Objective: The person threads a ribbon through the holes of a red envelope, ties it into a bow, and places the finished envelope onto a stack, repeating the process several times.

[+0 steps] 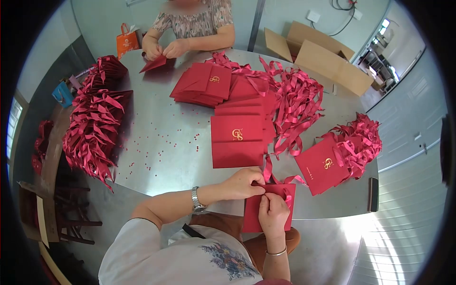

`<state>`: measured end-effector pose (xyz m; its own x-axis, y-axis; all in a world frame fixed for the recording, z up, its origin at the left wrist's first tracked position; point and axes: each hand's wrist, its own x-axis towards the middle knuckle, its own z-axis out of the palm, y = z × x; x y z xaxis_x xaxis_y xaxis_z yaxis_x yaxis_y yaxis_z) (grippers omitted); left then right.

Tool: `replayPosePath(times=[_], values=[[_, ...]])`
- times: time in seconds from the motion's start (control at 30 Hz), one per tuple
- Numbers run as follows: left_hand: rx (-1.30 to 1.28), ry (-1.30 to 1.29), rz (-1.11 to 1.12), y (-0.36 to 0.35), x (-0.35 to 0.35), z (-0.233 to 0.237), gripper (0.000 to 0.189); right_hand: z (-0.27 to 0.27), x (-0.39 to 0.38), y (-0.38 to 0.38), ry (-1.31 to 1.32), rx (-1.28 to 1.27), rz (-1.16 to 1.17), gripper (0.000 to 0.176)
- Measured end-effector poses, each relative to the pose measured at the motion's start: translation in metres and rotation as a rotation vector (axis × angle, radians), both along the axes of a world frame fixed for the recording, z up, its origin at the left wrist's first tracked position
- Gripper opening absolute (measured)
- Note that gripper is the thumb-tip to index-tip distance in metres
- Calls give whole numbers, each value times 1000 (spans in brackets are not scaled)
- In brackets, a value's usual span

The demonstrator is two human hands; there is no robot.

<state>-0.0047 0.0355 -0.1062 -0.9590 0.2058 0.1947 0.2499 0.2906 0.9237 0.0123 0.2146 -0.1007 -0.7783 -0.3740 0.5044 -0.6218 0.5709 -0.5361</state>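
Note:
A red paper bag point(253, 216) with a pink ribbon point(290, 179) at its top edge lies at the table's near edge. My left hand point(244, 184), with a watch on its wrist, pinches at the bag's top edge. Just right of it and lower, my right hand point(274, 213) lies over the bag's front with its fingers closed at the same edge. What sits between the fingertips is too small to make out. Directly beyond my hands is a fanned stack of red bags point(235, 154) with gold lettering.
Across the table a co-worker point(202, 40) handles a red bag point(156, 64). Ribboned bags point(95, 123) line the left side; loose ribbons point(297, 97) lie beyond the stack. More bags point(320, 164) rest at right, near a black object point(374, 194). A cardboard box point(327, 64) stands behind.

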Motion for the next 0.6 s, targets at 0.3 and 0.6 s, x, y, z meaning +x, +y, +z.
replayPosePath(times=[0.3, 0.6], values=[[-19, 13, 9, 0, 0, -1, 17, -2, -1, 1, 33, 23, 5, 7], [-16, 10, 30, 2, 1, -2, 16, 0, 0, -1, 41, 22, -8, 7]])
